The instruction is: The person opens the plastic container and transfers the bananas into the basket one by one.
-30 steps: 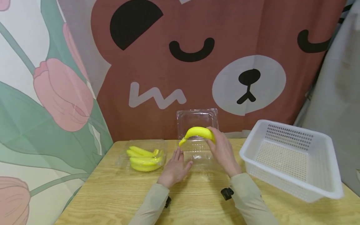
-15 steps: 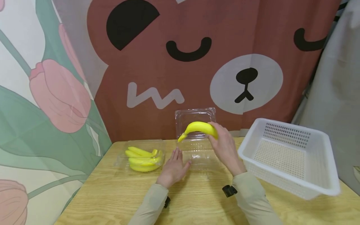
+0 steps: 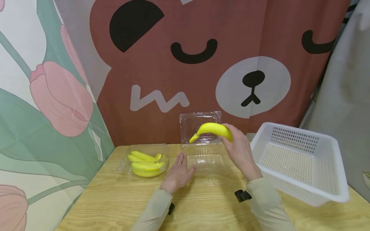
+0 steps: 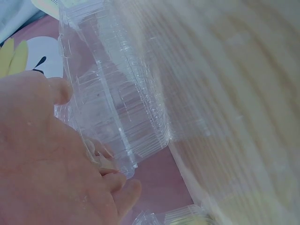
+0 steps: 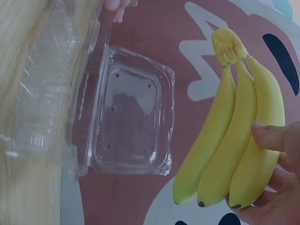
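My right hand [image 3: 229, 137] grips a bunch of three yellow bananas [image 3: 213, 129] by its blunt end, holding it in the air over the open clear plastic clamshell box [image 3: 206, 159]. In the right wrist view the bananas [image 5: 234, 140] hang from my fingers [image 5: 274, 138], with the box's raised lid [image 5: 131, 112] behind them. My left hand [image 3: 182, 165] lies flat on the table with straight fingers, touching the left edge of the empty box. The left wrist view shows that hand [image 4: 47, 154] against the clear box [image 4: 117, 108].
A second clear clamshell [image 3: 147, 161], closed with bananas inside, sits at the table's left. A white perforated basket [image 3: 300, 179] stands empty at the right. The wooden table [image 3: 208, 205] is backed by a bear-print curtain close behind.
My right hand has carried the bananas up and to the right, from over the box's middle toward the basket side. The left hand has stayed put.
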Motion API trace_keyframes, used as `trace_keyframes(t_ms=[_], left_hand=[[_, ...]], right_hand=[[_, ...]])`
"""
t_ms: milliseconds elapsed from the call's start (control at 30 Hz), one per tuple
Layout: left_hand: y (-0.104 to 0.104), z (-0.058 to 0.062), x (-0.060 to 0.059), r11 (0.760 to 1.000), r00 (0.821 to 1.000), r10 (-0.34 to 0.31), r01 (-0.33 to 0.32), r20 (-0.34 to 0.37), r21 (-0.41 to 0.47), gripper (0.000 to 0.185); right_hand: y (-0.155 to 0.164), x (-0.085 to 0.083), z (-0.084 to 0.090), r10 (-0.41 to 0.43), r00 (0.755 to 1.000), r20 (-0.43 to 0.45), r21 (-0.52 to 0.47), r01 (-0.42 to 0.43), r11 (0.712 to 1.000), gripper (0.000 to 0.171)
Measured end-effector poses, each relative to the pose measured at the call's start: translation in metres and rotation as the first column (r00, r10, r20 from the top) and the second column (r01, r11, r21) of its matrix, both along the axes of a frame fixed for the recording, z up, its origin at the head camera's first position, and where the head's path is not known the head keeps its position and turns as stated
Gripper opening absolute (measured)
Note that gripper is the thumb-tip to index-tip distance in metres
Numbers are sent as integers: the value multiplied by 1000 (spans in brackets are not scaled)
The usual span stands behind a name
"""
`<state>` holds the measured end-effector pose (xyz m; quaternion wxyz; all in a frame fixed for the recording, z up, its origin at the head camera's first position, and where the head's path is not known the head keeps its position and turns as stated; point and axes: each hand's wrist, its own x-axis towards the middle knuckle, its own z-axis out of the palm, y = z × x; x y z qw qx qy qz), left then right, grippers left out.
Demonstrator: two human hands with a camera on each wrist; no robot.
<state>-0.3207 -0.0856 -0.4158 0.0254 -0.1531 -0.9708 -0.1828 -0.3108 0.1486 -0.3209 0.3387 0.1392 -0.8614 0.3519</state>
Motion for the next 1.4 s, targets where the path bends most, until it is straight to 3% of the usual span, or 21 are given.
trace_keyframes(t_ms=[600,1133,1400], left_hand=[[1,-3,0,1000,1000,12,-12,-3,-16,76],[2,0,0,1000,1000,2,-2,-18,-8,75],[1,-2,0,1000,1000,3,-3,-15,-8,78]], right_hand=[[31,6,2,-58,998,-3,-24,58,998,48],[68,12,3,-136,990,-43,30,137,990,46],[84,15,2,-189,982,-16,40,190,981,44]])
